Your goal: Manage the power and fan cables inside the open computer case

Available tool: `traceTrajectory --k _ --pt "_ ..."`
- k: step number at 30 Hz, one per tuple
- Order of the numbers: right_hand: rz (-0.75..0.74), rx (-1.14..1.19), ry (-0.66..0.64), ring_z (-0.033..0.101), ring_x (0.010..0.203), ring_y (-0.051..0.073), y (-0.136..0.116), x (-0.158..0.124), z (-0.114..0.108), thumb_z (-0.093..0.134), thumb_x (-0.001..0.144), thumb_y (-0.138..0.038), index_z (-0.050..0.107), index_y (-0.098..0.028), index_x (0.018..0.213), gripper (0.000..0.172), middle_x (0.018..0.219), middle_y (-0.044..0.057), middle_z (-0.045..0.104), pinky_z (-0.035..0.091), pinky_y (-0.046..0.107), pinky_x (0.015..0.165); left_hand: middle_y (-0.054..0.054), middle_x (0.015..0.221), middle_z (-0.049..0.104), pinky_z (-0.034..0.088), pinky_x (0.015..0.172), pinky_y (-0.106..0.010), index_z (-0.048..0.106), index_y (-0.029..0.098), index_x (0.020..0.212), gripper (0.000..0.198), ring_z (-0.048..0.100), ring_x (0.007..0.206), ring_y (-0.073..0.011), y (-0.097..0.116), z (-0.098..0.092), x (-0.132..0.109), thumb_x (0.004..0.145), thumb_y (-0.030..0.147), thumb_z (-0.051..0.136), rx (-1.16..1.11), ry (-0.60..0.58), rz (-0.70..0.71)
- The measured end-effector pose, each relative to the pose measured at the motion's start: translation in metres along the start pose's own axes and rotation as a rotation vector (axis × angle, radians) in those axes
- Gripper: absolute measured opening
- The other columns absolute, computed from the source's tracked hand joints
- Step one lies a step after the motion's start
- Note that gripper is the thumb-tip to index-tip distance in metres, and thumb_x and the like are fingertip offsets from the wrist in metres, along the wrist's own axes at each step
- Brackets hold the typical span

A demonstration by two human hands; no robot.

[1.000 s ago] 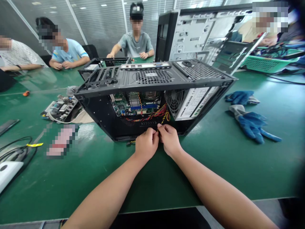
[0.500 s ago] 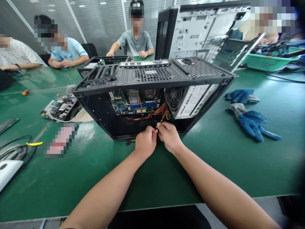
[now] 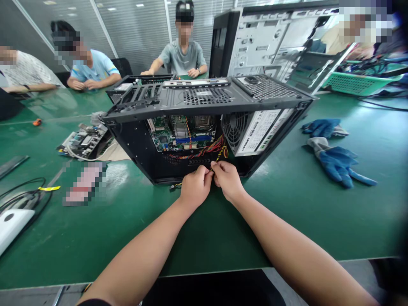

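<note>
A black computer case lies with its open side facing me. Inside it are a green motherboard, a power supply with a fan, and a bundle of red, orange and black wires. A yellow and black cable runs out over the case's lower edge to my hands. My left hand and my right hand are both closed on this cable, their fingertips almost touching. The cable's black connector end sticks out left of my left hand.
Blue and grey gloves lie at the right. A second, taller case stands behind. Circuit parts, a pink item and black cables are at the left. Several people sit around the green table.
The view has shifted slightly, so the case appears a little further right. The cable's connector end shows more clearly beside my left hand. Both hands keep their hold.
</note>
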State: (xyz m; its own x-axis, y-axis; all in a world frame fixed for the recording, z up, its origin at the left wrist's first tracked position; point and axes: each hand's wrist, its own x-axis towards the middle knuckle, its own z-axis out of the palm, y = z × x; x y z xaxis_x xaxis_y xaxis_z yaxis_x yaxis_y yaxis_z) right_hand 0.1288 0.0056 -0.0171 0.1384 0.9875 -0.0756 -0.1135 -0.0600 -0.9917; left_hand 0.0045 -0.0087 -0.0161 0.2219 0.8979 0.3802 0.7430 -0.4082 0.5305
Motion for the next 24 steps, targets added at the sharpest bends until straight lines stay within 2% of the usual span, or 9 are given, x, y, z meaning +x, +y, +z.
traceTrajectory --k 9,13,16,24 --pt "-0.079 -0.126 0.066 0.036 0.039 0.01 0.007 0.002 -0.001 0.066 0.077 -0.061 0.048 -0.023 0.062 0.044 0.044 -0.004 0.044 0.027 0.027 0.04 -0.006 0.084 0.073 0.053 0.069 -0.03 0.056 0.02 0.1 0.01 0.071 0.076 -0.0202 0.002 0.001 -0.003 0.092 0.026 0.055 -0.002 0.019 -0.026" --pt "-0.107 -0.143 0.063 0.036 0.04 0.011 0.011 0.003 -0.003 0.064 0.078 -0.061 0.047 -0.023 0.06 0.045 0.044 -0.004 0.044 0.027 0.027 0.04 -0.005 0.085 0.07 0.053 0.072 -0.031 0.058 0.02 0.093 0.004 0.069 0.079 -0.0196 0.002 -0.001 -0.002 0.093 0.023 0.054 0.012 0.014 0.005" --pt "-0.123 -0.157 0.058 0.037 0.04 0.011 0.011 0.003 -0.004 0.063 0.08 -0.061 0.047 -0.023 0.061 0.045 0.043 -0.004 0.044 0.028 0.027 0.04 -0.005 0.09 0.067 0.052 0.075 -0.03 0.059 0.02 0.088 0.009 0.066 0.082 -0.0183 0.003 -0.004 -0.001 0.094 0.022 0.053 0.023 0.027 0.025" --pt "-0.134 -0.312 0.029 0.045 0.038 0.013 0.005 0.0 -0.006 0.057 0.086 -0.05 0.048 -0.023 0.061 0.039 0.043 -0.003 0.047 0.033 0.027 0.043 -0.005 0.083 0.065 0.05 0.074 -0.031 0.058 0.019 0.085 0.012 0.063 0.08 -0.0193 0.004 -0.002 0.0 0.095 0.023 0.053 0.025 -0.009 -0.039"
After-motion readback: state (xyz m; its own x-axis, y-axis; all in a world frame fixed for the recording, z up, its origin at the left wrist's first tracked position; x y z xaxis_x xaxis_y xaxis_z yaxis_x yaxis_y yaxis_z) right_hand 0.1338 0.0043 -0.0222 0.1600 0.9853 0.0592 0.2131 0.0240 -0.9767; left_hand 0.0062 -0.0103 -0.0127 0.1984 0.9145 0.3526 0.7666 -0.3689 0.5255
